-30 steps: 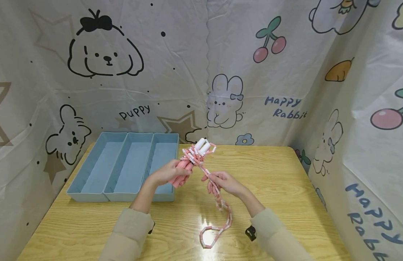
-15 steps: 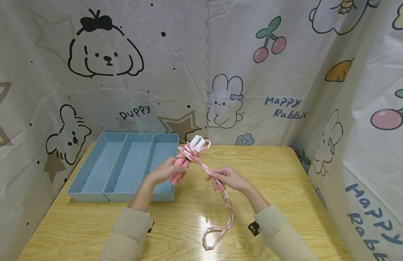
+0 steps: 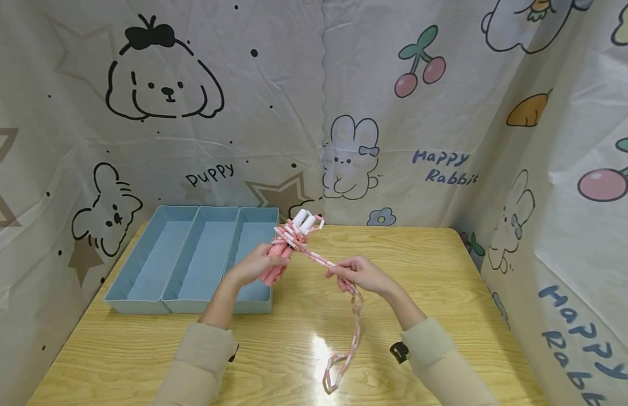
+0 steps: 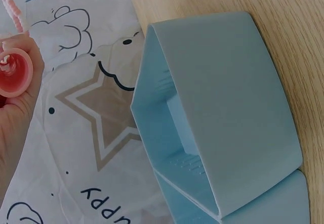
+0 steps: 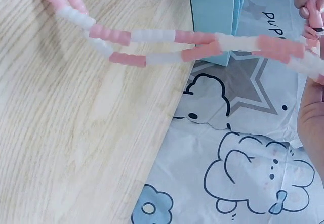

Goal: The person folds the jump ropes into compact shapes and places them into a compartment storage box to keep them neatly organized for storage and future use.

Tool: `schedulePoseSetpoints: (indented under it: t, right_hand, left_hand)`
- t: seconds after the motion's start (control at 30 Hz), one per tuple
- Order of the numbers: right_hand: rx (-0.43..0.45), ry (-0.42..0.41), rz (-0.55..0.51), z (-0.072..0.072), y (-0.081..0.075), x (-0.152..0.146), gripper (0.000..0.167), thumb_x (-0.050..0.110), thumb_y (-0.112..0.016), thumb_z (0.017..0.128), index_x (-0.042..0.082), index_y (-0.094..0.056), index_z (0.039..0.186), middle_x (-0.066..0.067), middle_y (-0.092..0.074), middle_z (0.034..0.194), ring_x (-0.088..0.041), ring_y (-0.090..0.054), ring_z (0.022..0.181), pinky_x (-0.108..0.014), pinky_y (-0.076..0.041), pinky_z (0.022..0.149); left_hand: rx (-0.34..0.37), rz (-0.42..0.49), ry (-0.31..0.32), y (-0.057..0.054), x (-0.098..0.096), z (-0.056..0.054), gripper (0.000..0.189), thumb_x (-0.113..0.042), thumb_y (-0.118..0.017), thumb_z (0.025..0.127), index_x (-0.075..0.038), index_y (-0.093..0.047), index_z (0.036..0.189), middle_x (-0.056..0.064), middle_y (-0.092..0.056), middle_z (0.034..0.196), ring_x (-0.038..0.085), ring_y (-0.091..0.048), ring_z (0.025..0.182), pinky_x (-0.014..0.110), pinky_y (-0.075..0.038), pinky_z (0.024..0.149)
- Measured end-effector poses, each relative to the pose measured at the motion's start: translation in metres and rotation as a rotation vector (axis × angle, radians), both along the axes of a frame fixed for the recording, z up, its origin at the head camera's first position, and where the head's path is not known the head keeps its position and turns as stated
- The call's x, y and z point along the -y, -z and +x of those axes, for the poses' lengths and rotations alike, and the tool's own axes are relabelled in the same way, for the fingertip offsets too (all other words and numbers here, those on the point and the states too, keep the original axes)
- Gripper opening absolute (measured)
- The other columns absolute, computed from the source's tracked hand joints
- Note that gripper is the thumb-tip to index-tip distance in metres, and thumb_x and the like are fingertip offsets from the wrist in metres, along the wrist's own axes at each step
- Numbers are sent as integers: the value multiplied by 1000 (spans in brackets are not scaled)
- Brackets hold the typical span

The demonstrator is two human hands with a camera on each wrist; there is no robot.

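Observation:
My left hand [image 3: 254, 266] grips the pink handles [image 3: 276, 260] of a beaded jump rope, their white ends pointing up and away. Pink and white beaded cord [image 3: 291, 235] is wound in a bunch around the handles. In the left wrist view, the hollow end of one handle [image 4: 16, 75] shows within the left hand's fingers. My right hand [image 3: 363, 275] pinches a doubled length of the cord, which runs straight from the bunch. Below the right hand the rest of the cord [image 3: 355, 332] hangs down in a loop, also seen as beaded strands [image 5: 152, 36] in the right wrist view.
A light blue tray with three compartments [image 3: 163, 307] stands at the left on the wooden table [image 3: 410, 254], close behind the left hand. A printed cloth [image 3: 273, 90] hangs behind the table and along its sides.
My right hand has slid to the right along the cord, lengthening the straight stretch between the hands. The left hand and handles have shifted slightly left and up. The hanging loop has swung right.

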State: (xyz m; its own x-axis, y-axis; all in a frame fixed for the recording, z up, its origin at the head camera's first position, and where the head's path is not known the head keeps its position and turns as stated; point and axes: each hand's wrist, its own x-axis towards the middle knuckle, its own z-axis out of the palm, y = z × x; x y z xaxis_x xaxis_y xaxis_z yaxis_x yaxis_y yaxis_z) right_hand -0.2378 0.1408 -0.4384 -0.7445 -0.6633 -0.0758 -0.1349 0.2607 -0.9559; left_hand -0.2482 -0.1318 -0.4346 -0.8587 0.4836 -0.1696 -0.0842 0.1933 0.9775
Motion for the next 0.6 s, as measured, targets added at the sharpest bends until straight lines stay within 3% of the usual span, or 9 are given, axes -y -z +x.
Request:
schedulePoseSetpoints:
  t: [0.13, 0.3, 0.6]
  right_hand:
    - [-35, -27, 23, 6, -14, 4, 25, 9, -45, 96, -8, -63, 100, -7, -55, 59, -6, -45, 43, -19, -36, 40]
    - [-61, -61, 59, 14, -34, 11, 23, 9, -45, 96, -5, -64, 97, -9, -55, 60, -7, -44, 45, -17, -33, 40]
    - [-136, -124, 96, 4, -25, 9, 25, 11, -44, 96, -2, -66, 94, -4, -53, 58, -6, -40, 44, -17, -30, 38]
  left_hand:
    - [2, -36, 6, -1, -1, 1, 14, -8, -51, 87, 4, -53, 82, 8, -54, 61, 12, -51, 48, 23, -44, 46]
    - [11, -82, 49, 0, -2, 1, 18, -8, -50, 88, 7, -53, 79, 7, -53, 59, 12, -49, 46, 23, -42, 43]
    - [55, -151, 126, 2, -7, 2, 17, -10, -52, 85, 6, -54, 78, 8, -54, 60, 13, -49, 44, 24, -43, 41]
